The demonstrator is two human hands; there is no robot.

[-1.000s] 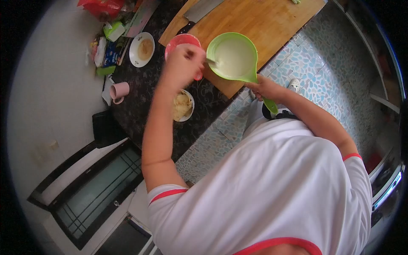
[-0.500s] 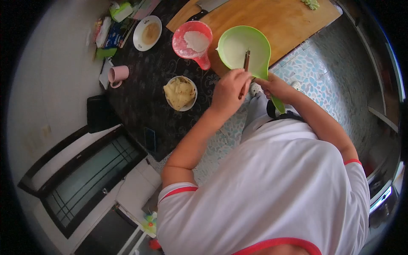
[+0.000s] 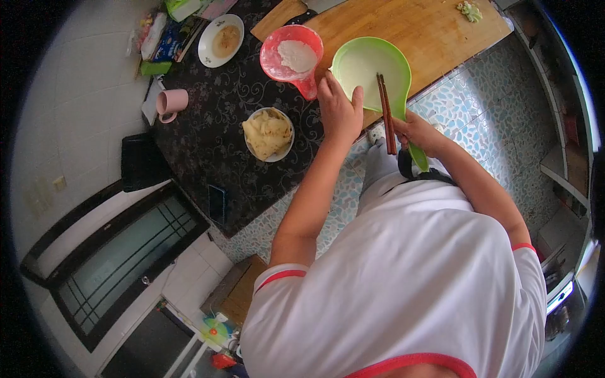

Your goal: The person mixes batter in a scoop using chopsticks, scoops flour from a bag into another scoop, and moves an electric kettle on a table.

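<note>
My right hand [image 3: 421, 133] is closed round the handle of a green scoop [image 3: 408, 69], which holds a pale, whitish batter. Two brown chopsticks [image 3: 386, 120] stand in the batter and lean over the rim on the handle side, their lower ends beside my right fingers. At the scoop's left side is my left hand [image 3: 341, 110], fingers stretched and thumb apart, holding nothing. Its fingertips are near the green spout; whether they touch it I cannot tell. Just left of them sits a red scoop [image 3: 270, 55] with white flour inside, its handle towards my left hand.
On the dark patterned table are a bowl of folded flatbreads [image 3: 269, 135], a plate with brownish liquid [image 3: 212, 56], a pink mug [image 3: 172, 104] and a phone [image 3: 217, 203]. A wooden board [image 3: 435, 38] bears a green vegetable piece [image 3: 469, 11]. Packets [image 3: 165, 50] lie by the wall.
My left hand has let go of the chopsticks and moved left, its fingers opening beside the green scoop. The chopsticks now lean on the rim. My right hand keeps its grip on the handle.
</note>
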